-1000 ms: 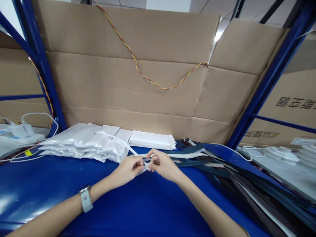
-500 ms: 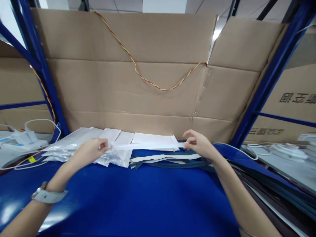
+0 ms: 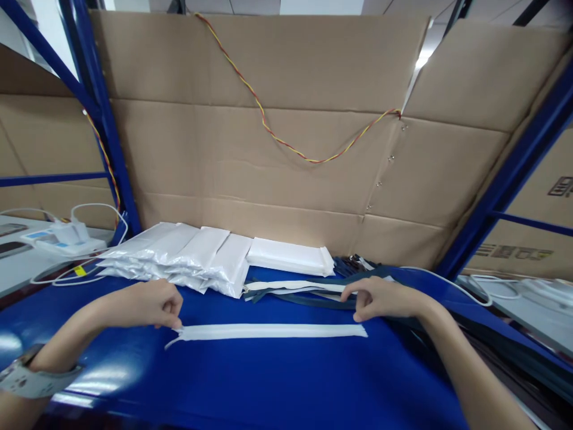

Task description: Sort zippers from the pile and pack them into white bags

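Note:
A white zipper lies stretched straight across the blue tabletop, its frayed-looking end with a small tail on the left. My left hand is closed, its fingertips pinching that left end. Just above the zipper's right end is my right hand, with index finger and thumb apart and nothing seen between them. Behind it, a bundle of white and dark zippers lies on the table, partly hidden by my right hand.
Stacked white plastic packets stand at the back left beside a white packet. Dark strips run along the right side. A cardboard panel closes the back. White cables and a power strip are at left.
Both hands came down and nearer with the white zipper, which was held taut in the air and now lies on the table. My right fingers have parted from its end. The view shifted.

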Available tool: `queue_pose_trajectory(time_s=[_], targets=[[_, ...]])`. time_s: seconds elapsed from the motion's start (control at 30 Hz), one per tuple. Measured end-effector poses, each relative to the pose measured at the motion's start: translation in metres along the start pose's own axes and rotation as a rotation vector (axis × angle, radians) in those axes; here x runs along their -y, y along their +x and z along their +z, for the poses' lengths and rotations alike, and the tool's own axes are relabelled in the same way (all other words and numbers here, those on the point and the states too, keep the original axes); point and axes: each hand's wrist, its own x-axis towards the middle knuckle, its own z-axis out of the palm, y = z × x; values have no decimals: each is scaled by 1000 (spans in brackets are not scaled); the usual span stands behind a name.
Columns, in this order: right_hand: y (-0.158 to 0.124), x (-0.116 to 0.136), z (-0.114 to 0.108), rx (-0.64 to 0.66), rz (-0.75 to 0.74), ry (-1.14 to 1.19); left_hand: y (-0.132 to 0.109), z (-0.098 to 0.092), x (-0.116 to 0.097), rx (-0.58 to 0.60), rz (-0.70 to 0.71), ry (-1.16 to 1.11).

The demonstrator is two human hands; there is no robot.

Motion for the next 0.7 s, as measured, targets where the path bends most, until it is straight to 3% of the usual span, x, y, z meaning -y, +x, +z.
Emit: queue_pose_trajectory(time_s=[0.1, 0.17, 0.27, 0.4, 0.53, 0.7], targets=[[15, 7, 1, -266, -63, -145, 6, -6, -12, -106, -49, 92], [33, 19, 9, -374, -169, -168, 19, -11, -31, -186, 38, 140], [64, 39, 35, -419, -359, -145, 48, -10, -70, -240, 264, 116], [96, 44, 78, -436, -451, -146, 88, 10, -106, -335, 460, 77], [105, 36, 95, -477, -446, -151, 108, 40, -103, -347, 502, 29], [97, 36, 86, -565, -406, -37, 113, 56, -88, -372, 506, -38]])
